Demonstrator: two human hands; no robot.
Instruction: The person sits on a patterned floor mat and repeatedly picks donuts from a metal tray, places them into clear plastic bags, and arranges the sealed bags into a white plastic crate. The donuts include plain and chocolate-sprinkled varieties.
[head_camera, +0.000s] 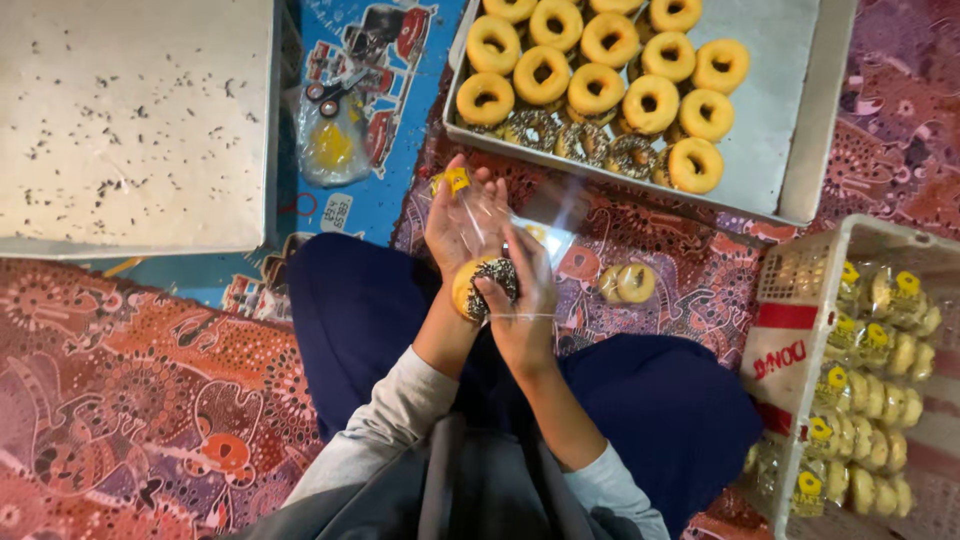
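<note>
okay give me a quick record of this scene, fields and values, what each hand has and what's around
left hand: holds a clear plastic bag open
right hand: pushes a sprinkle-topped doughnut toward the bag
metal tray: ahead, rows of plain and sprinkled doughnuts
bagged doughnut: lies on the patterned mat, right of the hands
white crate: far right, filled with bagged doughnuts
scissors: on a blue sheet, upper left
seating: cross-legged, dark blue trousers
</note>
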